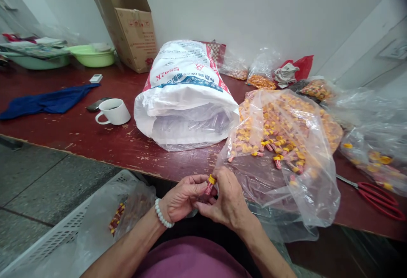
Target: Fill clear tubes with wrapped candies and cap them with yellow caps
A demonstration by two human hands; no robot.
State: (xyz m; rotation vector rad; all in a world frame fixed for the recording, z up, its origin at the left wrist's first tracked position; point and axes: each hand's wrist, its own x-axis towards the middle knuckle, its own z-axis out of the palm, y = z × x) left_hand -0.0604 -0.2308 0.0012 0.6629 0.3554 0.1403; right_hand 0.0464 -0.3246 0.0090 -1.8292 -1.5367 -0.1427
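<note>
At lower centre of the frame, just off the edge of the desk (79, 129), I have the left hand (184, 197) with its fingers closed on one small piece (209, 184); the right hand (231, 199) curls against it, and whether its fingers grip too, I can't tell. A big heap (280, 145) lies in the clear bag (319, 201) at right, a smaller lot (116, 218) in the basket (54, 239) at lower left; I judge much is left. The piece looks stubby, yellow-topped, red-and-white patterned below.
</note>
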